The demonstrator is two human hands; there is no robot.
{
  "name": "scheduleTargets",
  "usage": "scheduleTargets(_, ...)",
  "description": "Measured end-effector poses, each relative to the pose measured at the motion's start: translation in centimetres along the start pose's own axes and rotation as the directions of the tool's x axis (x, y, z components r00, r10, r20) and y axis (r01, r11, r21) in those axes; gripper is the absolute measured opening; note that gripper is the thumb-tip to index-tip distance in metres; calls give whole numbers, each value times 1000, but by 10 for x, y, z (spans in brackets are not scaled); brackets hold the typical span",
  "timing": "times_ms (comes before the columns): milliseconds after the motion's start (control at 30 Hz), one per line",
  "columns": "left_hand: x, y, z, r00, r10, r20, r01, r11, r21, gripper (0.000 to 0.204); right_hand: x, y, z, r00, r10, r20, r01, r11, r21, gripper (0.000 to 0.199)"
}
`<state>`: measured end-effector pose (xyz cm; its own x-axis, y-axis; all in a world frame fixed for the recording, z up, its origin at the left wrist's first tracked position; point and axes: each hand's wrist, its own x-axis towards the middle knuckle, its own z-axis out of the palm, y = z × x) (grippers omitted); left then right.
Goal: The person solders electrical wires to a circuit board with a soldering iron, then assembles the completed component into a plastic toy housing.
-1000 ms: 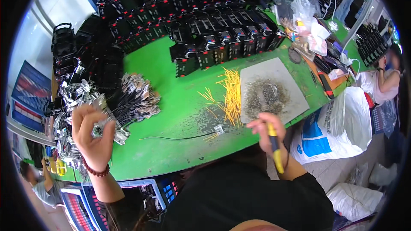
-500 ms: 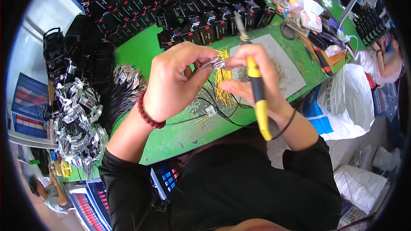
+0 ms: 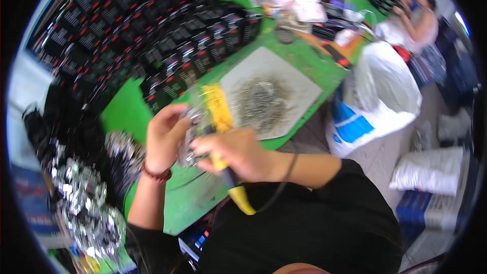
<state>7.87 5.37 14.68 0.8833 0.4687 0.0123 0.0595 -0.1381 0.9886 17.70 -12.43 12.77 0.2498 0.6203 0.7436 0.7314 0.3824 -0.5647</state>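
My left hand (image 3: 165,137) holds a small silvery metal part (image 3: 188,139) up over the green table (image 3: 129,114). Close beside it, my right hand (image 3: 236,152) grips a yellow-handled soldering iron (image 3: 234,187), its tip pointing at the part. The iron's black cord loops around my right wrist. A bundle of yellow wires (image 3: 217,104) lies on the table just beyond my hands. The picture is blurred.
A grey mat (image 3: 294,89) with a heap of metal scraps lies right of the wires. Rows of black boxes (image 3: 152,35) fill the table's far side. Silvery parts (image 3: 83,203) are piled at the left. A white sack (image 3: 380,96) stands by the table; another person (image 3: 416,15) sits beyond.
My left hand left the silvery pile with a part and met my right hand; both came lower and nearer my body. The view has swung and blurred.
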Motion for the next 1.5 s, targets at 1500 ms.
scheduleTargets(1500, -99, -95, 15, 983, 100, -155, -5, 855, 518, 15, -92, 69, 33, 796, 512, 322, -601, 728, 328, 22)
